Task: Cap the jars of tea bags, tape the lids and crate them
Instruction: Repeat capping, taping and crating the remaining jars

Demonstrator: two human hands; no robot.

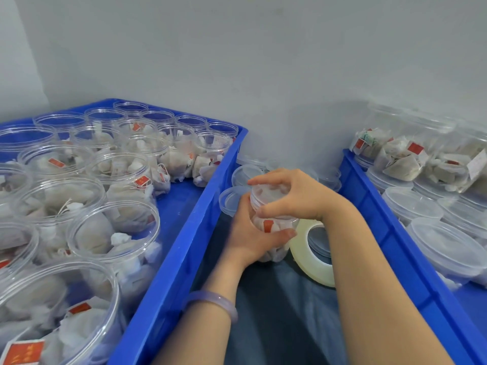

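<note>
Clear plastic is what I see everywhere: the jar (271, 225) of tea bags sits upright just below the middle of my view, in the gap between two blue crates, over dark fabric (276, 317). The left hand (250, 234) wraps the jar's body from 9 o'clock, fingers curled behind it and thumb laid across the front. The right hand (292, 191) comes over from 3 o'clock, its fingers spread and clamped on the rim of the lid (264, 196), which sits on the jar's mouth; I cannot tell how far it is screwed on. A tape roll (303, 258) leans just beside the jar at 4 o'clock. Loose lids (246, 173) lie near it at 11 o'clock. The left crate (179, 246) at 9 o'clock holds open jars (116, 227), and the right crate (382, 219) at 3 o'clock holds capped jars (445, 246). A bracelet (210, 301) circles the left wrist.
</note>
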